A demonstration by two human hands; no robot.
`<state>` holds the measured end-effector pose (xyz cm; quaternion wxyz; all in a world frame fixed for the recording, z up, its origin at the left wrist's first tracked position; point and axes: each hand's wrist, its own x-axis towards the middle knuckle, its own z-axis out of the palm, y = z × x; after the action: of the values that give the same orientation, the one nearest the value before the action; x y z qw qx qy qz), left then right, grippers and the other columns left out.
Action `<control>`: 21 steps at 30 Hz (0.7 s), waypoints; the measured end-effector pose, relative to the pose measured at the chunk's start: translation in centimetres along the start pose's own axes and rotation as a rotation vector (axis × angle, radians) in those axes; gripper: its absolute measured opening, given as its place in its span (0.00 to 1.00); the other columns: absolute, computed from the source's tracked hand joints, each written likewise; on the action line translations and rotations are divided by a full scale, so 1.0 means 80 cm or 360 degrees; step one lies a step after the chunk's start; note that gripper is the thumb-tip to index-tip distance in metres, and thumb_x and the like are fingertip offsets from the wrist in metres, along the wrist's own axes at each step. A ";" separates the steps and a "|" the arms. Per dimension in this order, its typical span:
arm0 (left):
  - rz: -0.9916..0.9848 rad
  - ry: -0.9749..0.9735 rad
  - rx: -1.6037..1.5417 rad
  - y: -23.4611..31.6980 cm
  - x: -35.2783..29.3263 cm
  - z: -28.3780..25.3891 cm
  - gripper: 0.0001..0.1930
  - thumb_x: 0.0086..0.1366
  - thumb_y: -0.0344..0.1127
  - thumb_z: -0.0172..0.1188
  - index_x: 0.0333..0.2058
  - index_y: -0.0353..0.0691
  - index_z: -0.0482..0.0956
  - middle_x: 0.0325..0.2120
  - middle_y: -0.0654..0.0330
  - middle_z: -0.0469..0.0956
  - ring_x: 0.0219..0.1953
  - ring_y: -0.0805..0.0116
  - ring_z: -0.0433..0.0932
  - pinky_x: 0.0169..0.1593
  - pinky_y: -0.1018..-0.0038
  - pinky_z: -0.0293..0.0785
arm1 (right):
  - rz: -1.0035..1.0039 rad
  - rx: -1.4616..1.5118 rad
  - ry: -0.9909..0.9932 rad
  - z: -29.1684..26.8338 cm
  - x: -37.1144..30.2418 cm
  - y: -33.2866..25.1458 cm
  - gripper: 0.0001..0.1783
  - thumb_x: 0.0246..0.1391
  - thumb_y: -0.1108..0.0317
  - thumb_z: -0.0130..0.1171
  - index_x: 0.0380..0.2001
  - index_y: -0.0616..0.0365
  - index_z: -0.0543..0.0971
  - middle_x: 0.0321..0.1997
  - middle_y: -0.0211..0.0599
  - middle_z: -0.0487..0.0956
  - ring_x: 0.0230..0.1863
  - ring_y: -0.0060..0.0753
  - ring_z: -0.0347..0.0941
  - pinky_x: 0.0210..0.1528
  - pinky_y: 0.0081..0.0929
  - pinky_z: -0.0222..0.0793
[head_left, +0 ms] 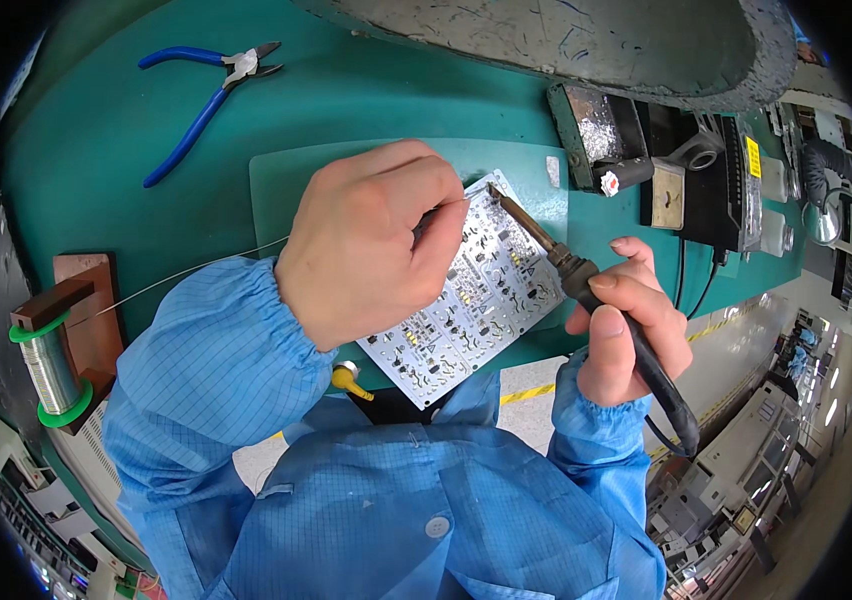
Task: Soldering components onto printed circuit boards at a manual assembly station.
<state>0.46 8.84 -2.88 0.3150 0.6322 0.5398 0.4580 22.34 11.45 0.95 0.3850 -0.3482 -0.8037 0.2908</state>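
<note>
A white circuit board (pixel 476 290) packed with small parts lies tilted on a translucent mat (pixel 286 180) in front of me. My right hand (pixel 636 325) grips a soldering iron (pixel 586 280) by its dark handle. The iron's tip meets the board near its far corner. Over the board's left part is my left hand (pixel 371 240), its thumb and forefinger pinched on thin solder wire (pixel 196 265). That wire runs left to a spool (pixel 51 370) with green flanges on a brown stand. The hand hides part of the board.
Blue-handled cutters (pixel 211 100) lie open at the far left of the green table (pixel 426 105). A soldering station (pixel 711 190) with an iron holder (pixel 616 175) stands at the right. A large grey curved fixture (pixel 586 40) overhangs the far edge. A yellow clip (pixel 348 380) sits near my left sleeve.
</note>
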 end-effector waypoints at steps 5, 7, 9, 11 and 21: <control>0.0089 0.0041 0.0002 -0.002 0.001 0.003 0.03 0.53 0.17 0.57 0.27 0.29 0.75 0.27 0.57 0.76 0.23 0.76 0.73 0.24 0.81 0.68 | -0.0008 -0.0017 -0.0012 -0.001 0.000 0.000 0.13 0.51 0.62 0.55 0.31 0.63 0.76 0.11 0.34 0.71 0.17 0.25 0.67 0.52 0.47 0.60; 0.0073 0.0045 -0.0012 -0.002 0.000 0.004 0.03 0.53 0.17 0.57 0.27 0.29 0.75 0.27 0.57 0.76 0.23 0.77 0.72 0.24 0.81 0.67 | -0.0005 -0.0014 -0.0005 0.000 0.001 0.000 0.13 0.51 0.62 0.55 0.31 0.63 0.76 0.11 0.34 0.70 0.17 0.25 0.67 0.51 0.47 0.60; 0.0057 0.0049 -0.0027 -0.002 -0.001 0.004 0.03 0.53 0.17 0.57 0.27 0.29 0.75 0.27 0.57 0.76 0.22 0.78 0.72 0.23 0.82 0.67 | -0.0001 -0.0011 0.0002 -0.001 0.002 -0.001 0.13 0.51 0.62 0.55 0.30 0.63 0.76 0.11 0.33 0.70 0.17 0.25 0.67 0.51 0.47 0.60; -0.0024 0.0052 -0.0117 -0.001 -0.002 0.005 0.03 0.53 0.17 0.57 0.26 0.30 0.75 0.27 0.58 0.76 0.20 0.82 0.69 0.21 0.83 0.62 | 0.0017 0.0038 0.0072 -0.001 0.002 -0.002 0.10 0.46 0.65 0.61 0.26 0.63 0.78 0.18 0.37 0.76 0.21 0.31 0.72 0.45 0.41 0.66; -0.0050 0.0064 -0.0154 0.000 -0.002 0.004 0.04 0.53 0.17 0.57 0.26 0.31 0.75 0.26 0.61 0.76 0.17 0.86 0.63 0.18 0.84 0.55 | 0.0019 0.0087 0.0108 -0.002 0.011 -0.007 0.12 0.48 0.63 0.61 0.25 0.64 0.78 0.18 0.37 0.76 0.20 0.29 0.70 0.45 0.40 0.67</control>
<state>0.76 8.74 -3.03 0.3413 0.5983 0.5330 0.4913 21.90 11.88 1.81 0.4197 -0.3520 -0.7798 0.3031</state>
